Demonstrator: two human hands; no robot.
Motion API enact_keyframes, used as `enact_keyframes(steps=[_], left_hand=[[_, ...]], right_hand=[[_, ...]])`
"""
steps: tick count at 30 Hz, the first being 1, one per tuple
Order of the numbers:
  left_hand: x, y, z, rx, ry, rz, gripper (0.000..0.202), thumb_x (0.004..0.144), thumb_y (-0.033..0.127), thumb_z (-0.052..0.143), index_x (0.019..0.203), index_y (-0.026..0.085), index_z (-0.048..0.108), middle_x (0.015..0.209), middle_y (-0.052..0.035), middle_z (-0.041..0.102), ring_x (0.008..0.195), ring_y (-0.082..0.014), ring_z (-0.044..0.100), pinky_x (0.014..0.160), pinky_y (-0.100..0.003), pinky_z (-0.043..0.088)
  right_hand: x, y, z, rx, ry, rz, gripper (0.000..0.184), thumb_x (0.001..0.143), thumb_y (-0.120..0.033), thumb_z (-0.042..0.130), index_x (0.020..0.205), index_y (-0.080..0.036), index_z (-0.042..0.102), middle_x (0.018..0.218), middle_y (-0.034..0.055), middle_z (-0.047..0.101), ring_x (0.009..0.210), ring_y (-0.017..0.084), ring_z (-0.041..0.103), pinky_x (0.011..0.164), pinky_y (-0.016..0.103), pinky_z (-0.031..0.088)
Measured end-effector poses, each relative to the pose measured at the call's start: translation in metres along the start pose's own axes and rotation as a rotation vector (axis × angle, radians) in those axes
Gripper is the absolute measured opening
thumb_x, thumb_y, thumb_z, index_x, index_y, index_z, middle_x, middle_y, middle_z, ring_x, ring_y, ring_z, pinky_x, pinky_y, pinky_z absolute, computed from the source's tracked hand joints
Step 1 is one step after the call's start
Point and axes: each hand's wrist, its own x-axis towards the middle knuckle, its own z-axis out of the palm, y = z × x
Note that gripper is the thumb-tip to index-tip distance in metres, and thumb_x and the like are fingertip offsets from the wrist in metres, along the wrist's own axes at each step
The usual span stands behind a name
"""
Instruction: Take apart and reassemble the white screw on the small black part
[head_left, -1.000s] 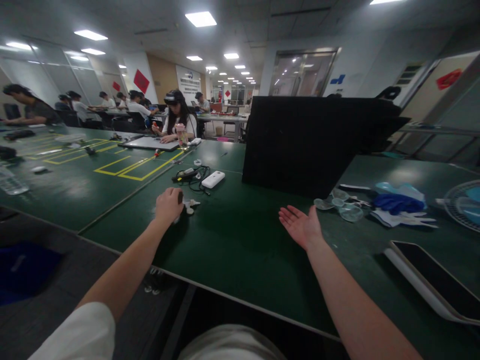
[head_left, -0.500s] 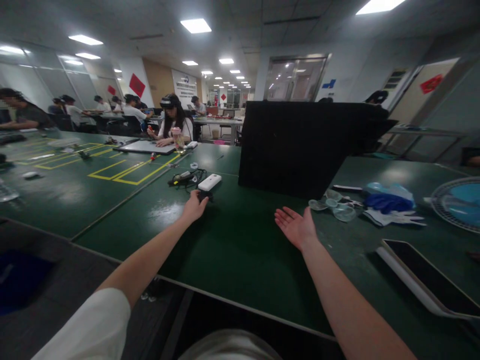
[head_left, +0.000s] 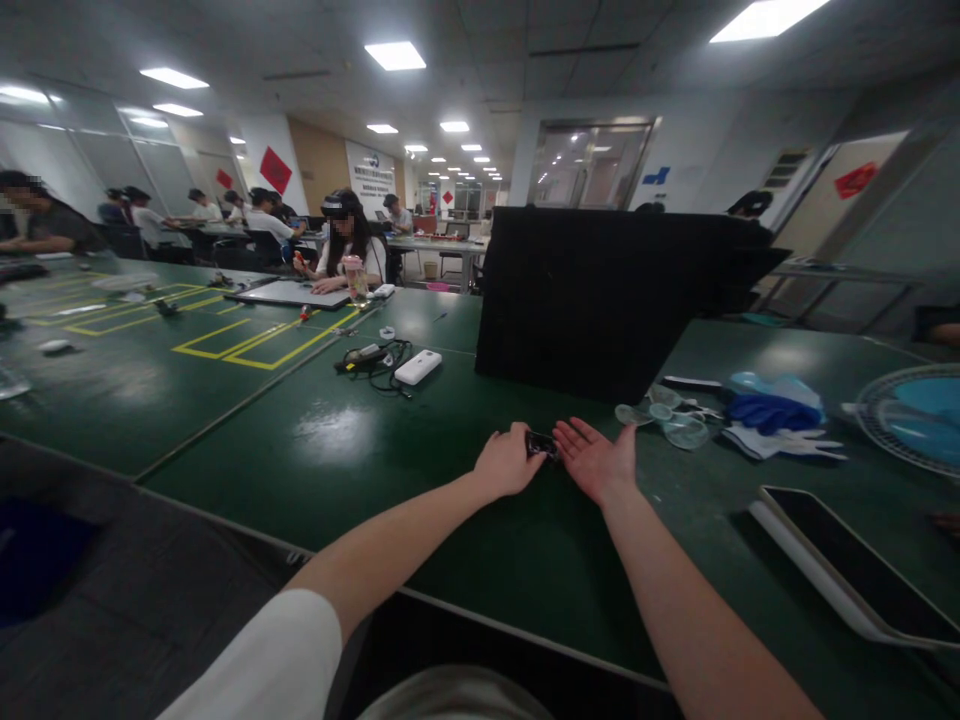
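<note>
Between finger and thumb, my left hand [head_left: 506,462] grips a small dark object [head_left: 541,446] whose kind I cannot make out. It is low over the green table [head_left: 420,440], right beside the fingertips of my right hand [head_left: 596,460]. That right hand lies palm up, fingers stretched out and thumb apart, with nothing on the palm. Farther back on the left are a white power bank [head_left: 418,367] and a tangle of black cable [head_left: 371,358].
A large black box-like panel [head_left: 574,300] stands ahead. To the right are clear round plastic pieces [head_left: 684,430], blue and white gloves [head_left: 780,420], a phone-like slab [head_left: 855,565] and a round blue tray [head_left: 870,410]. Across the table a person [head_left: 346,245] works at a white board.
My left hand has moved right from beside the power bank to the fingertips of my right hand, bringing the small dark object along. The right hand has hardly moved.
</note>
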Motion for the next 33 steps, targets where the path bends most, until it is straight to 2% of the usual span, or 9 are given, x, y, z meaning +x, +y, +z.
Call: enact_keyframes(steps=[4, 6, 8, 11, 13, 16, 19, 23, 33], left_hand=[[-0.003, 0.009, 0.001, -0.102, -0.012, 0.023, 0.048, 0.089, 0.048, 0.054, 0.124, 0.017, 0.047, 0.112, -0.0139, 0.067, 0.107, -0.0277, 0.063, 0.109, -0.050, 0.035], [-0.004, 0.005, -0.007, -0.179, 0.009, 0.039, 0.048, 0.090, 0.048, 0.053, 0.126, 0.017, 0.047, 0.119, -0.0147, 0.063, 0.113, -0.0274, 0.060, 0.109, -0.048, 0.037], [-0.005, -0.002, -0.019, -0.261, 0.050, 0.057, 0.049, 0.090, 0.047, 0.053, 0.128, 0.018, 0.047, 0.124, -0.0153, 0.060, 0.116, -0.0265, 0.057, 0.105, -0.044, 0.041], [-0.006, -0.022, -0.040, -0.347, 0.170, 0.059, 0.046, 0.091, 0.045, 0.052, 0.128, 0.018, 0.047, 0.121, -0.0144, 0.059, 0.111, -0.0233, 0.059, 0.099, -0.040, 0.046], [-0.010, -0.042, -0.054, -0.333, 0.282, 0.048, 0.041, 0.091, 0.043, 0.054, 0.123, 0.018, 0.049, 0.116, -0.0122, 0.061, 0.105, -0.0216, 0.060, 0.096, -0.038, 0.047], [-0.021, -0.075, -0.069, -0.260, 0.315, -0.011, 0.043, 0.088, 0.041, 0.058, 0.123, 0.018, 0.048, 0.109, -0.0094, 0.063, 0.095, -0.0199, 0.062, 0.089, -0.036, 0.049], [-0.032, -0.097, -0.076, -0.199, 0.194, -0.082, 0.048, 0.086, 0.037, 0.062, 0.127, 0.020, 0.045, 0.103, -0.0071, 0.066, 0.088, -0.0196, 0.065, 0.083, -0.035, 0.051], [-0.038, -0.102, -0.079, -0.107, 0.098, -0.078, 0.051, 0.083, 0.034, 0.066, 0.128, 0.023, 0.044, 0.109, -0.0079, 0.067, 0.093, -0.0214, 0.067, 0.084, -0.035, 0.051], [-0.045, -0.076, -0.086, -0.020, 0.010, -0.151, 0.050, 0.082, 0.030, 0.067, 0.127, 0.025, 0.046, 0.112, -0.0075, 0.067, 0.098, -0.0226, 0.067, 0.086, -0.033, 0.050]], right_hand=[[0.001, -0.002, -0.001, -0.097, -0.010, -0.023, 0.088, 0.079, -0.084, 0.002, 0.103, -0.022, 0.060, 0.111, 0.0161, 0.067, 0.103, 0.028, 0.065, 0.075, 0.043, 0.056], [0.000, -0.003, 0.000, -0.176, -0.027, -0.065, 0.089, 0.079, -0.084, -0.001, 0.102, -0.023, 0.061, 0.107, 0.0149, 0.068, 0.098, 0.028, 0.066, 0.074, 0.045, 0.055], [-0.003, -0.002, 0.004, -0.323, -0.038, -0.148, 0.084, 0.081, -0.083, 0.007, 0.102, -0.024, 0.063, 0.106, 0.0133, 0.069, 0.097, 0.028, 0.066, 0.075, 0.045, 0.054], [-0.018, 0.006, 0.018, -0.808, -0.123, -0.392, 0.057, 0.084, -0.073, 0.043, 0.102, -0.024, 0.067, 0.110, 0.0103, 0.069, 0.103, 0.029, 0.062, 0.085, 0.045, 0.049], [-0.033, 0.014, 0.033, -1.245, -0.319, -0.589, 0.043, 0.080, -0.061, 0.062, 0.100, -0.024, 0.071, 0.111, 0.0096, 0.068, 0.108, 0.029, 0.059, 0.095, 0.047, 0.043], [-0.057, 0.026, 0.056, -1.667, -0.613, -0.744, 0.031, 0.085, -0.051, 0.062, 0.099, -0.026, 0.073, 0.117, 0.0071, 0.067, 0.115, 0.029, 0.054, 0.100, 0.048, 0.037], [-0.073, 0.033, 0.071, -1.929, -0.660, -0.761, 0.030, 0.089, -0.048, 0.057, 0.101, -0.026, 0.073, 0.110, 0.0064, 0.068, 0.107, 0.027, 0.056, 0.093, 0.046, 0.039], [-0.079, 0.037, 0.077, -2.060, -0.668, -0.720, 0.029, 0.092, -0.045, 0.053, 0.107, -0.027, 0.071, 0.110, 0.0055, 0.069, 0.104, 0.025, 0.057, 0.090, 0.041, 0.039], [-0.069, 0.044, 0.072, -1.983, -0.477, -0.790, 0.024, 0.090, -0.029, 0.054, 0.108, -0.025, 0.069, 0.089, 0.0081, 0.072, 0.078, 0.023, 0.064, 0.077, 0.040, 0.046]])
